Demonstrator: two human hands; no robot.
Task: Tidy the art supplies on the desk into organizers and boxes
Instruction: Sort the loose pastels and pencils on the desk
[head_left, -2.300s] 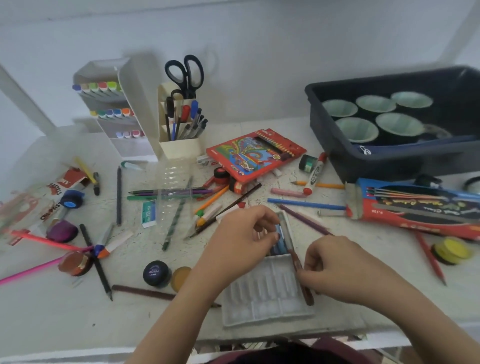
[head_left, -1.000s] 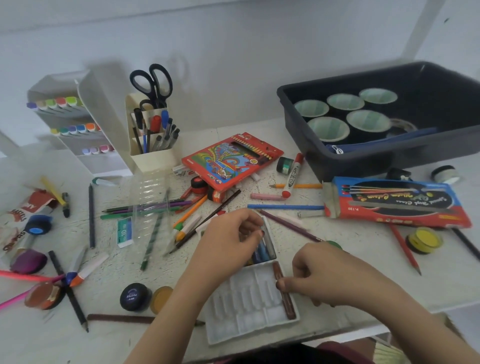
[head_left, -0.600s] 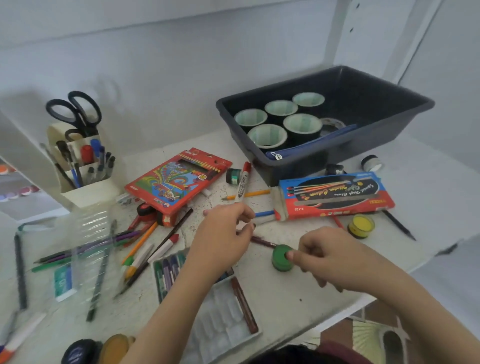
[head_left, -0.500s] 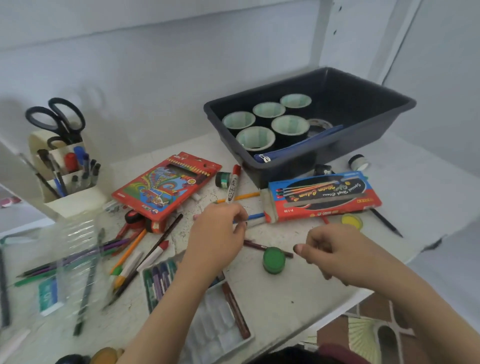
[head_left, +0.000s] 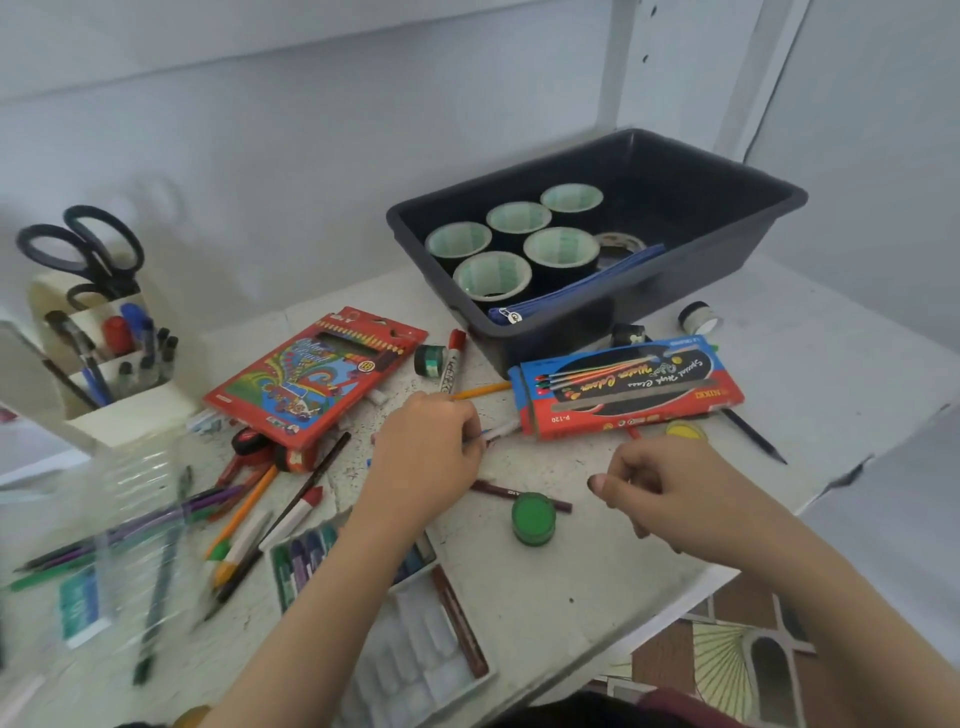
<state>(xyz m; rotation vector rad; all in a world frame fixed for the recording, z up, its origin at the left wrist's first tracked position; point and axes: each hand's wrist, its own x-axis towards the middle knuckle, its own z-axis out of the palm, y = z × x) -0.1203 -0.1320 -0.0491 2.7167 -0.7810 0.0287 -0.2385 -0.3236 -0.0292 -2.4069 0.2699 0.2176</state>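
The left hand (head_left: 427, 457) sits at the middle of the frame on the speckled white worktop (head_left: 597, 587), its fingers curled narrow with the tips at a thin blue-and-white stick (head_left: 500, 431); whether they actually grip it cannot be told. The right hand (head_left: 670, 493) hangs right of centre, its fingers curled in toward the palm with nothing visible between them. Between the two hands stands a green paint pot (head_left: 532, 519), lid on, touching a dark brown pencil (head_left: 493, 488) that lies behind it. At lower centre, partly under the left forearm, is a white crayon tray (head_left: 415, 660): purple and green crayons (head_left: 301, 556) fill its left end and one brown crayon (head_left: 460, 618) lies in the slot along its right edge. Loose pencils and markers are scattered at the left of the frame. A red coloured-pencil box (head_left: 317, 376) lies above the left hand, and a blue and red watercolour box (head_left: 623, 387) lies above the right, with a yellow pot (head_left: 685, 430) just below it. In the upper right a dark bin (head_left: 753, 218) holds tape rolls (head_left: 493, 273) and a blue pouch (head_left: 571, 291). A cream pen holder (head_left: 135, 410) with scissors (head_left: 78, 254) stands at the far left.
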